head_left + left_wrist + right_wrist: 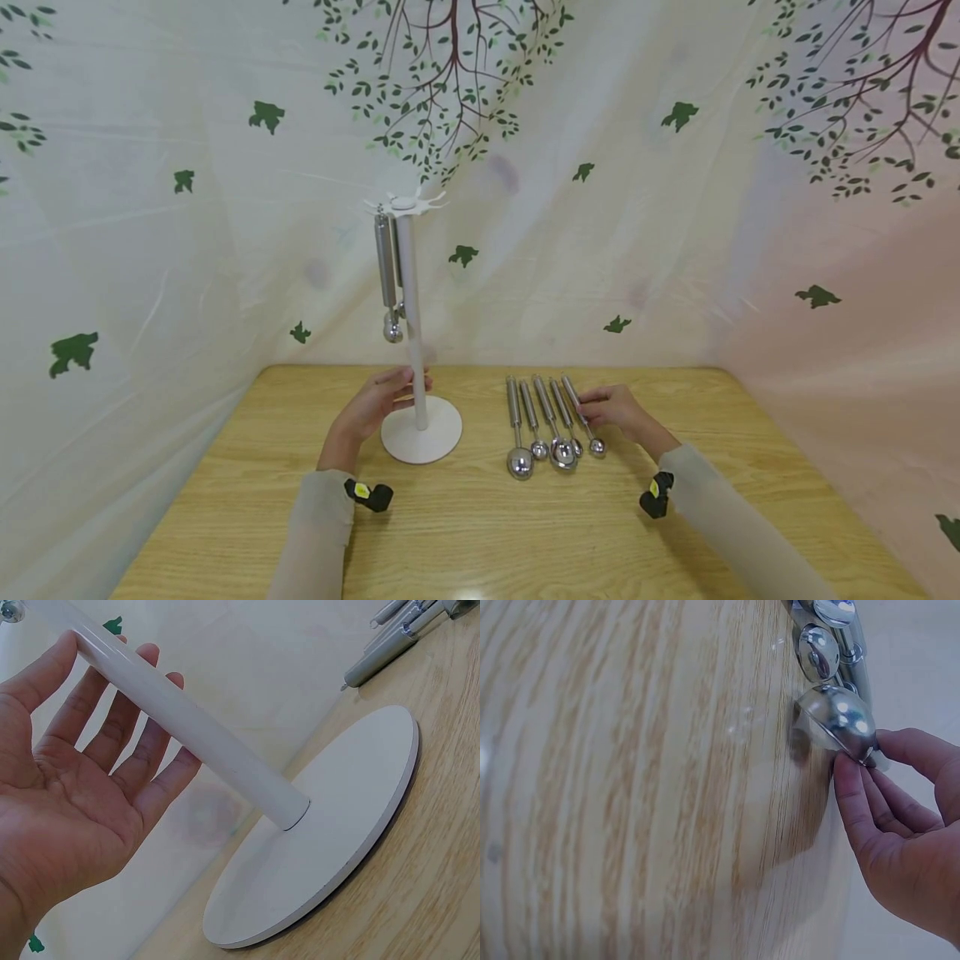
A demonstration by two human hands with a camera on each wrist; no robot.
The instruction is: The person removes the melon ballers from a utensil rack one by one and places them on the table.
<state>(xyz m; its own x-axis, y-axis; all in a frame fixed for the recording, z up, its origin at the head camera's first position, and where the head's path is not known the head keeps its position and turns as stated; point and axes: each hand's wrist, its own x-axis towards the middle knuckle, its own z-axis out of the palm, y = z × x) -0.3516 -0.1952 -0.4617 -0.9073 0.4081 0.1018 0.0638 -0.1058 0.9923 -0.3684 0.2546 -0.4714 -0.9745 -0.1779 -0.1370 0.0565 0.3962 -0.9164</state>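
A white stand with a round base (442, 437), a thin pole (187, 720) and a hooked top (405, 203) stands left of centre. My left hand (378, 402) holds its pole low down, thumb on one side and fingers passing behind (90, 780). Metal scoops (385, 262) hang from the hooks on the left side. Several more scoops lie in a row right of the stand, handles toward the wall. My right hand (618, 412) pinches the handle of the rightmost scoop (597, 447); its domed bowl (840, 716) partly hides the grip in the right wrist view.
The lying scoops (520, 463) sit close together on the wooden table (480, 533), a large-bowled one (564, 456) in the middle. Behind the table hangs a pale leaf-patterned cloth (525, 275), which also covers both sides.
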